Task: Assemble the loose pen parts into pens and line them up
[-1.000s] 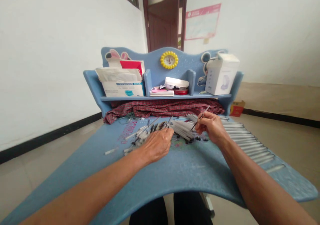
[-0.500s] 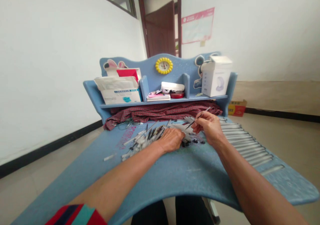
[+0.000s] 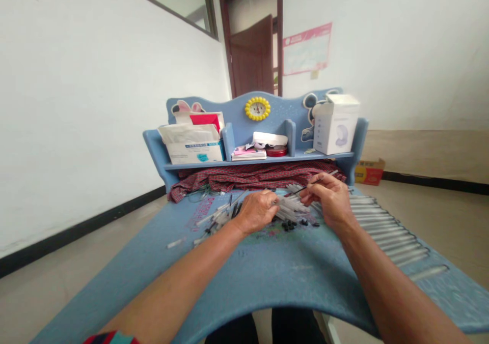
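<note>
A heap of white pen barrels and dark refills [image 3: 225, 212] lies in the middle of the blue desk [image 3: 275, 273]. My left hand [image 3: 256, 210] rests on the heap's right part, fingers curled round a white pen barrel [image 3: 284, 206]. My right hand [image 3: 330, 199] is just to its right, pinching a thin dark pen refill [image 3: 305, 188] that points left toward the left hand. Small black caps [image 3: 292, 225] lie on the desk below both hands.
A row of finished white pens [image 3: 389, 232] lies along the desk's right side. A red checked cloth [image 3: 252, 175] lies under the shelf [image 3: 260, 158], which carries a mask box [image 3: 194, 145], a red tin [image 3: 275, 152], a white box [image 3: 336, 125] and a yellow clock [image 3: 257, 108].
My left hand has closed on a white barrel and lifted it toward the right hand. The right hand has brought the refill closer to it. The camera has tilted slightly.
</note>
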### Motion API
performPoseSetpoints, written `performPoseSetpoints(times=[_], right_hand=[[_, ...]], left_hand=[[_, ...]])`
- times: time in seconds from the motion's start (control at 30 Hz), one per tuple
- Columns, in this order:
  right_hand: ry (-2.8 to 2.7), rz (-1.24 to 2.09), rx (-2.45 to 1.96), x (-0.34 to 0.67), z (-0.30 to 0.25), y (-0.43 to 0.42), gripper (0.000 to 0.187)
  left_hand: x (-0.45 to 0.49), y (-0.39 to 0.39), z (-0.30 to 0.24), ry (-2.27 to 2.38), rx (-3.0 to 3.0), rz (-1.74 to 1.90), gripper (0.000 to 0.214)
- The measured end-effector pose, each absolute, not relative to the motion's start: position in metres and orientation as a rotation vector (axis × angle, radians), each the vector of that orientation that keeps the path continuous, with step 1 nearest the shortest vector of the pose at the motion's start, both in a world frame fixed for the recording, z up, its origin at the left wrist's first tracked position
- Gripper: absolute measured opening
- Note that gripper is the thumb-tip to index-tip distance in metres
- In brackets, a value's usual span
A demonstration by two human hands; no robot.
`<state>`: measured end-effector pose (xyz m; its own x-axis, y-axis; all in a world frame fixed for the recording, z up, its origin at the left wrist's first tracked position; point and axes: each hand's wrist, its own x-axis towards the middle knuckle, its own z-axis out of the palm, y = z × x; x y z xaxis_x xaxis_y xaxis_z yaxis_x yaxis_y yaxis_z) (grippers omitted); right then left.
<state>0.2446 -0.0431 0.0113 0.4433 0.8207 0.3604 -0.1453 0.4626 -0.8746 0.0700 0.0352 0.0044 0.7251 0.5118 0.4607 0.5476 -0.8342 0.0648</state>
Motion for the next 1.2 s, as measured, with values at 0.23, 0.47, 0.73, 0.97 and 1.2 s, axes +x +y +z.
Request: performPoseSetpoints(times=[0.23, 0.47, 0.73, 0.97, 1.2], right_hand=[[-0.97, 0.741, -0.85, 0.238, 0.007, -0.044, 0.013], [-0.978, 0.772, -0.862, 0.235, 0.008, -0.045, 0.014], [-0.996, 0.864, -0.87, 0.23, 0.009, -0.047, 0.016], [-1.039, 0.894, -0.843, 0.227, 0.008, -0.049, 0.016], [-1.097, 0.948, -0.776, 0.223, 0.007, -0.051, 0.014]], left_hand=[[0.069, 0.023, 0.012, -1.025, -2.845, -0.841, 0.01], [0.065, 0.018, 0.013, -1.037, -2.849, -0.84, 0.009], [0.065, 0.01, 0.015, -1.134, -2.978, -0.981, 0.004], [0.059, 0.003, 0.015, -1.126, -2.992, -0.973, 0.004], [0.058, -0.014, 0.023, -1.182, -3.044, -1.129, 0.003]])
